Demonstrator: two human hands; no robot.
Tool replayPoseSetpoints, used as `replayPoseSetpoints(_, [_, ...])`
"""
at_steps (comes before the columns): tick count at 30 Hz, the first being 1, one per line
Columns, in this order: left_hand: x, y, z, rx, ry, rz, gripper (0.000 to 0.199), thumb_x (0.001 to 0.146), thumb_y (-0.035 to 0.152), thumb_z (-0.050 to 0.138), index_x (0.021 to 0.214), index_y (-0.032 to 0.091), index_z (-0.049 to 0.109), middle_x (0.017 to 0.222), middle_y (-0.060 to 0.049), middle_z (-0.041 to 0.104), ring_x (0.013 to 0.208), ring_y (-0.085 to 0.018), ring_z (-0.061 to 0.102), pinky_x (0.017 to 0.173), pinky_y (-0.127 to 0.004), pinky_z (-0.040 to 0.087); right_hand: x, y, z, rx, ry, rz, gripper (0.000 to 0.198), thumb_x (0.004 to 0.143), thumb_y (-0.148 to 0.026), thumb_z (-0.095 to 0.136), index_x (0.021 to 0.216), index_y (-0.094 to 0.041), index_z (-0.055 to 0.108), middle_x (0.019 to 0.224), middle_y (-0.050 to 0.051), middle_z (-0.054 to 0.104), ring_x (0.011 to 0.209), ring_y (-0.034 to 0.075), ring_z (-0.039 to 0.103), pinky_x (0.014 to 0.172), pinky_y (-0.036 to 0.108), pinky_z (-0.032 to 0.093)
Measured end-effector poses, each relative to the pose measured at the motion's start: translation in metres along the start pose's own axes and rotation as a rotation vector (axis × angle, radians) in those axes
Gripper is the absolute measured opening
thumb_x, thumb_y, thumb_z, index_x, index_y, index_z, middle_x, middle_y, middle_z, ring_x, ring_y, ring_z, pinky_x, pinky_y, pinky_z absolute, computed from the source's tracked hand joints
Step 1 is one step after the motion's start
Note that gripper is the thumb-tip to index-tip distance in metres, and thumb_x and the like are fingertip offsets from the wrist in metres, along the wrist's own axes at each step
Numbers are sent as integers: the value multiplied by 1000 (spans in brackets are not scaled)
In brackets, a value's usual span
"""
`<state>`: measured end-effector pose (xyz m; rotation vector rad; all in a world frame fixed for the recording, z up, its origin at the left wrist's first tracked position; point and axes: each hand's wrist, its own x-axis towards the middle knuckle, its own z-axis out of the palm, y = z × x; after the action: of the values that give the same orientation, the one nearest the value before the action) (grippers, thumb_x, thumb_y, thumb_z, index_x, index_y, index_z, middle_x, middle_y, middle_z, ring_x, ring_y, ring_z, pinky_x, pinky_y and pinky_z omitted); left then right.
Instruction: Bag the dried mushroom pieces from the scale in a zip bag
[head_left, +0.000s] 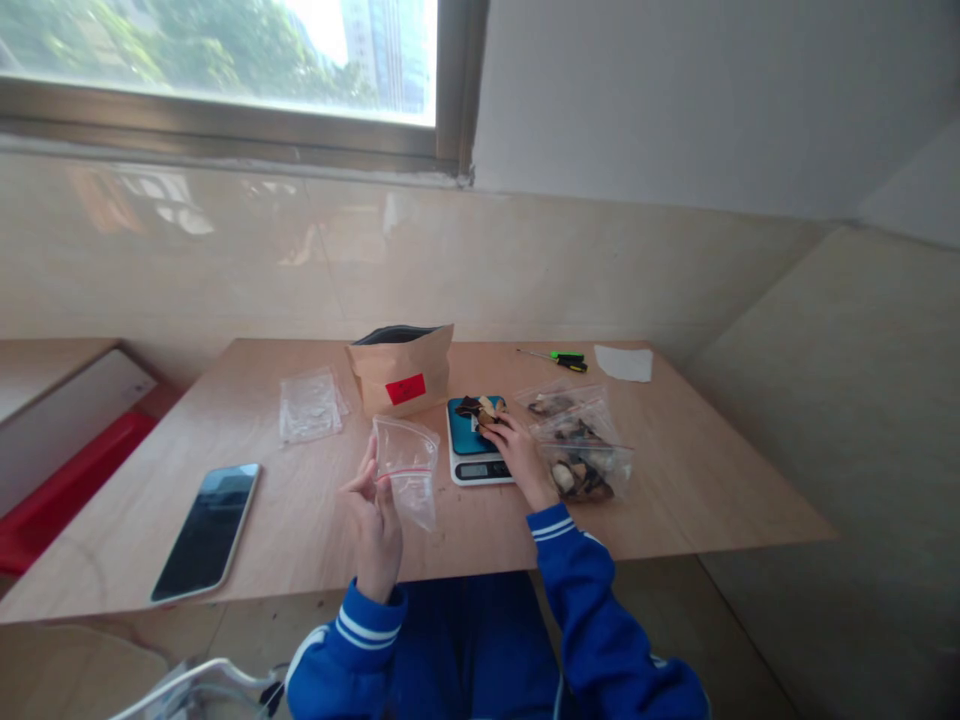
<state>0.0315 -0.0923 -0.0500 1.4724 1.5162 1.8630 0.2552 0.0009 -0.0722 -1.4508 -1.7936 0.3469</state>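
And there was the left hand (377, 525), out on the near side of the surface (697, 490), its grip pinched closed on a clear zip bag (409, 462). Thumb to one side, fingers behind: a hold low on the bag's left edge that seemed meant to keep it upright and leave its upper part uncovered. Nothing showed inside it.

Over to the right, the right hand (517, 452) reached across the digital scale (474, 458), fingertips bent down onto the dried mushroom slices (491, 410). Was that grip closed on any of them? One could not tell; the fingers hid their own undersides. The slices lay heaped toward the far right of the blue platform, and the scale's display faced the person, presumably for easy reading.

Just right of the scale, overlapping filled bags (581, 470) lay flat, within easy reach of the right hand. Far left of the scale stood a kraft pouch (405, 368), mouth gaping, apparently propped up by its own base. Farther left sat a stack of clear bags (311, 405), handy for the left arm, while the smartphone (208, 530) and the screwdrivers (568, 358) lay well apart, seemingly clear of the work.
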Motion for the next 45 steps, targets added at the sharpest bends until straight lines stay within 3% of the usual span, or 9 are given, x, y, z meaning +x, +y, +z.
replayPoseSetpoints(10, [2, -16, 21, -51, -111, -9, 21, 97, 29, 40, 116, 19, 39, 149, -23, 39, 140, -23, 37, 112, -47, 37, 18, -24, -19, 493, 172, 145, 33, 81, -46, 67, 93, -17, 76, 116, 14, 68, 112, 26, 61, 100, 43, 48])
replayPoseSetpoints(16, [11, -13, 40, -60, -178, 128, 20, 97, 25, 40, 116, 20, 37, 153, -22, 33, 142, -23, 33, 114, -49, 33, 22, -79, -31, 984, -95, 272, 37, 74, -50, 72, 96, -20, 75, 114, 7, 71, 100, 22, 67, 92, 39, 54])
replayPoseSetpoints(23, [10, -9, 51, -190, -155, 264, 24, 98, 20, 37, 121, 25, 33, 156, -16, 28, 142, -22, 31, 114, -52, 32, 32, -119, -43, 519, -393, 54, 22, 84, -35, 65, 93, -19, 76, 95, 5, 76, 89, 21, 69, 81, 32, 53])
replayPoseSetpoints(26, [4, -7, 52, -251, -101, 276, 23, 98, 22, 39, 120, 24, 34, 156, -18, 28, 142, -23, 32, 113, -51, 33, 34, -132, -47, 372, -428, -29, 28, 87, -28, 61, 112, -20, 71, 103, 6, 75, 95, 21, 69, 85, 33, 52])
replayPoseSetpoints(30, [0, 0, 53, -260, -51, 115, 34, 97, 37, 42, 126, 19, 39, 152, -22, 34, 140, -25, 37, 112, -48, 36, 33, -143, -56, 414, -491, -129, 38, 93, -32, 54, 129, -25, 60, 128, 6, 65, 115, 21, 62, 99, 37, 47])
replayPoseSetpoints(35, [2, 8, 49, -224, -2, 25, 45, 95, 46, 43, 128, 17, 43, 150, -22, 38, 141, -27, 35, 113, -52, 32, 33, -107, -67, 610, -349, -101, 38, 96, -37, 46, 132, -28, 56, 137, 4, 58, 119, 19, 59, 99, 36, 49])
replayPoseSetpoints(39, [4, 11, 46, -191, 41, 18, 43, 94, 49, 44, 123, 17, 47, 143, -20, 48, 140, -26, 37, 113, -51, 34, 21, -47, -59, 175, -149, 27, 27, 91, -29, 55, 112, -17, 67, 114, 12, 68, 106, 24, 62, 95, 41, 48])
replayPoseSetpoints(42, [4, 12, 46, -173, 56, 11, 45, 93, 50, 45, 121, 15, 49, 140, -22, 51, 140, -27, 36, 114, -50, 32, 8, -15, -43, -140, -193, 38, 21, 83, -20, 62, 103, -15, 69, 105, 13, 68, 104, 28, 60, 95, 45, 45])
replayPoseSetpoints(45, [3, 13, 46, -166, 50, 10, 45, 93, 51, 44, 121, 16, 50, 140, -21, 51, 141, -26, 35, 114, -49, 33, 0, -2, -28, -215, -206, 40, 17, 82, -16, 62, 98, -16, 70, 101, 13, 68, 101, 29, 60, 92, 45, 44])
